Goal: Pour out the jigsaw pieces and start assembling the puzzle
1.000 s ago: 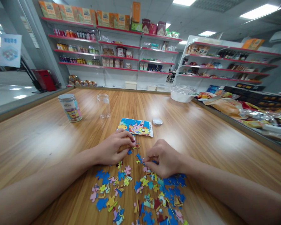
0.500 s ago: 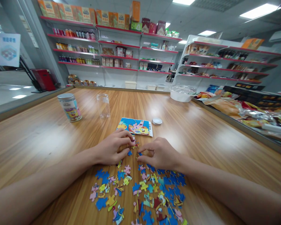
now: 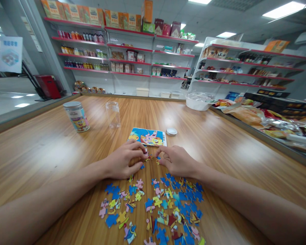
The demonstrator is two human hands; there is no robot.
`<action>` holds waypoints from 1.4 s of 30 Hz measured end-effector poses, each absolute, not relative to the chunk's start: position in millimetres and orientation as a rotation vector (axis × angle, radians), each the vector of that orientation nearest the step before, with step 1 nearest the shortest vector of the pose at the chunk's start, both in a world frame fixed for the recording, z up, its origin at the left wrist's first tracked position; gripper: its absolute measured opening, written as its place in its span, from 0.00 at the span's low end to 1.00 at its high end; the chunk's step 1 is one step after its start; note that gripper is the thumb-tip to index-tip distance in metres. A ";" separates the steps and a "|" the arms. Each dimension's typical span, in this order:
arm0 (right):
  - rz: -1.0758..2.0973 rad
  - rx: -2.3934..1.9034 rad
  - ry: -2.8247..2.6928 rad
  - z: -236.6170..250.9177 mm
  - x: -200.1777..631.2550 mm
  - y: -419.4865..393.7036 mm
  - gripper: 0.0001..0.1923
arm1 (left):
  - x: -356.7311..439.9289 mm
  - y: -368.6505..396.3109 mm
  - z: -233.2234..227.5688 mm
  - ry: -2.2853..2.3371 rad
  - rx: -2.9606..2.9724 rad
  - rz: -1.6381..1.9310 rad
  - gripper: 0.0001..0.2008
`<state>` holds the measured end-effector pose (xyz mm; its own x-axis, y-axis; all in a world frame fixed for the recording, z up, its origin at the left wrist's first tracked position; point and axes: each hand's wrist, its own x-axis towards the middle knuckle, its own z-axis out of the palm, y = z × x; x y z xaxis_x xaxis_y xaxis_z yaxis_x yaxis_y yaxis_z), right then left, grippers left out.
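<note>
My left hand rests on the table with curled fingers, its fingertips on a few small puzzle pieces below the picture card. Part of those pieces is hidden under the fingers. Just to the right, my right hand pinches a blue and yellow puzzle piece between thumb and fingers, a small gap away from the others. The picture card, with a pink and a yellow cartoon figure in a boat, lies flat beyond both hands. Many loose puzzle pieces, largely blue, are spread in front of me.
A printed can with a silver lid and a clear plastic jar stand at the back left. Right of the card lies a round silver lid. A white bowl is at the far edge, snack packets on the right.
My right hand has moved up and slightly away from my left hand with the puzzle piece, uncovering blue pieces below it. My left hand has hardly moved.
</note>
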<state>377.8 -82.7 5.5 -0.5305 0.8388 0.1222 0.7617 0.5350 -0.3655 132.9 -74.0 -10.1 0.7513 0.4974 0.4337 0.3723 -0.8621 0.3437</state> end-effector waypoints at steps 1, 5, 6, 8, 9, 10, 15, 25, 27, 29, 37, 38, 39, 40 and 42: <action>0.381 -1.313 -2.502 4.3 378.2 -82.5 0.11 | 133.0 -74.4 -9.9 0.675 2.721 0.761 0.09; 0.360 -1.242 -2.512 -0.8 378.9 -81.0 0.11 | 132.9 -75.4 -8.8 0.666 2.740 0.726 0.11; 0.356 -1.233 -2.509 -1.6 378.7 -80.7 0.11 | 132.9 -75.5 -8.6 0.665 2.742 0.721 0.11; 0.358 -1.222 -2.501 -2.7 378.3 -80.2 0.11 | 133.0 -75.7 -8.1 0.663 2.740 0.728 0.10; 0.361 -1.215 -2.496 -3.0 378.2 -79.9 0.11 | 133.2 -75.7 -7.9 0.662 2.737 0.734 0.10; 0.366 -1.208 -2.490 -3.3 378.2 -79.6 0.11 | 133.4 -75.7 -7.8 0.662 2.736 0.740 0.10; 0.400 -1.190 -2.461 -4.8 378.7 -77.8 0.11 | 134.2 -75.5 -8.0 0.667 2.731 0.760 0.10; 0.440 -1.173 -2.451 -5.2 379.8 -77.3 0.11 | 133.6 -74.9 -9.5 0.655 2.730 0.769 0.10; 0.445 -1.168 -2.451 -4.7 379.8 -77.5 0.11 | 133.4 -74.7 -9.9 0.656 2.729 0.771 0.10; 0.448 -1.170 -2.449 -4.5 379.8 -77.5 0.12 | 133.1 -74.6 -10.4 0.659 2.729 0.769 0.09; 0.442 -1.197 -2.443 -4.1 378.8 -77.3 0.12 | 133.9 -74.7 -10.6 0.670 2.721 0.760 0.09; 0.441 -1.201 -2.444 -3.8 378.5 -77.2 0.11 | 134.0 -74.7 -10.3 0.669 2.721 0.761 0.09; 0.441 -1.205 -2.445 -3.6 378.3 -77.1 0.11 | 133.9 -74.7 -10.1 0.669 2.722 0.764 0.09; 0.441 -1.209 -2.446 -3.4 378.2 -77.1 0.11 | 133.8 -74.8 -9.9 0.668 2.724 0.765 0.10; 0.438 -1.217 -2.448 -2.9 377.9 -77.2 0.11 | 133.5 -74.8 -9.9 0.668 2.725 0.765 0.10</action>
<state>377.9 -77.2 -2.9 -0.5582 0.8081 0.1881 0.6927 0.5787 -0.4305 133.5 -74.8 -9.9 0.7596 0.4853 0.4330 0.3638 -0.8689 0.3358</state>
